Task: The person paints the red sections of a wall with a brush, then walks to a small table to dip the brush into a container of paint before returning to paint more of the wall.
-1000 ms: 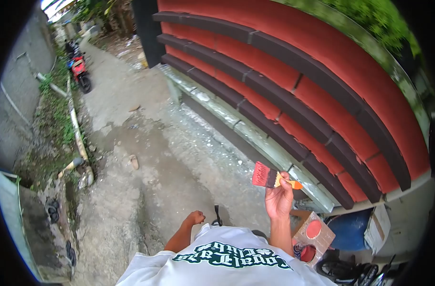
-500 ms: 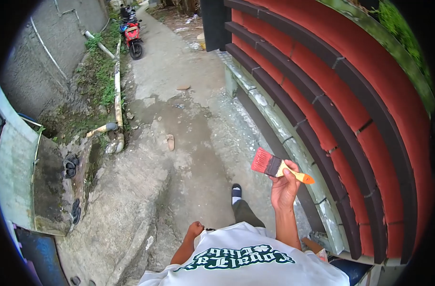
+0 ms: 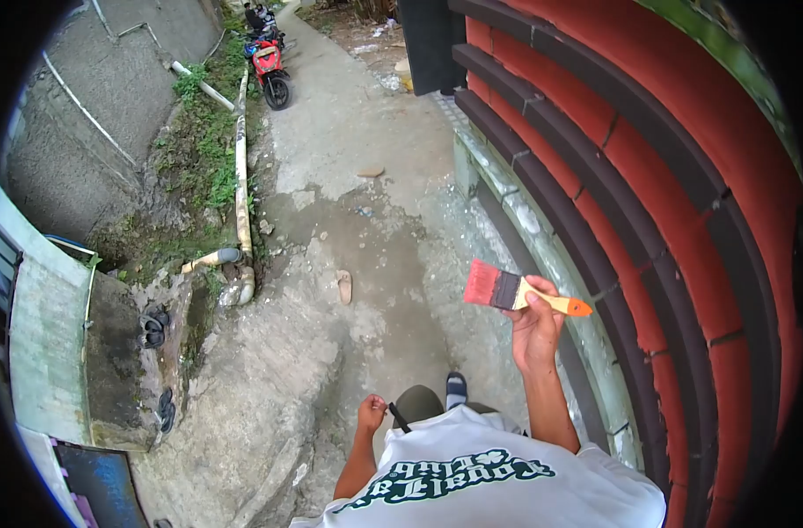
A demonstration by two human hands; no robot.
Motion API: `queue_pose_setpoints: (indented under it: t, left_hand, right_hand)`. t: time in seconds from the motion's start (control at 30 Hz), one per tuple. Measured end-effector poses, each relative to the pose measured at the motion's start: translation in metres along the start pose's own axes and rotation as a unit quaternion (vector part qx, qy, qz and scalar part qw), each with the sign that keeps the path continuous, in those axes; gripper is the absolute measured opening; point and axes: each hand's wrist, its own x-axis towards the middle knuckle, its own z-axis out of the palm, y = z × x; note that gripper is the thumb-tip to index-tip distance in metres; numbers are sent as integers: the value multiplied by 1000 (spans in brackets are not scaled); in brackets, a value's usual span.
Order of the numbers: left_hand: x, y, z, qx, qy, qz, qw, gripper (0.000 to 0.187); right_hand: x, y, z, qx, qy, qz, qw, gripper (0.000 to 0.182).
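Observation:
In my right hand (image 3: 537, 330) is a paintbrush (image 3: 523, 292), gripped by its pale wooden handle with the orange tip pointing right. Its wide bristles are coated red and point left, and dark stains cover the ferrule. The brush is in the air in front of a wall (image 3: 613, 207) painted red with dark brown curved bands. My left hand (image 3: 372, 413) hangs low by my body with its fingers curled; a thin dark strap-like thing shows beside it, and whatever the fingers hold is too small to tell.
A concrete path (image 3: 393, 290) runs ahead, with a single sandal (image 3: 344, 286) lying on it. On the left are pipes (image 3: 241, 176), dark footwear (image 3: 154, 326) and a grey wall (image 3: 129, 106). A red motorcycle (image 3: 268, 66) stands far ahead. A pale ledge (image 3: 529, 220) follows the red wall.
The view has shifted, so the path and motorcycle sit further right. My right hand has lifted the brush slightly and levelled it. My left hand has risen a little.

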Motion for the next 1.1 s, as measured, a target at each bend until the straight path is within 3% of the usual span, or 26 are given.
queue_pose_setpoints:
  t: [0.4,0.5,0.6,0.8,0.9,1.1]
  left_hand:
    - [172,84,-21,-74,36,-27,996,7]
    - [232,107,-44,-23,15,-13,1000,6]
    - [296,142,-73,-74,-22,-56,995,6]
    - [431,194,-129,36,-82,12,996,8]
    - [479,224,-137,-24,-80,1,996,8]
    - [570,265,-133,14,-115,-11,993,7]
  right_hand:
    - [160,81,75,-16,-11,-3,1000,32]
    - [202,117,101,-14,3,-17,1000,32]
    - [244,145,141,-13,22,-28,999,31]
    - [313,196,184,-11,43,-46,998,30]
    - [350,211,198,-11,45,-58,997,31]
    - [430,234,203,-10,82,-82,993,30]
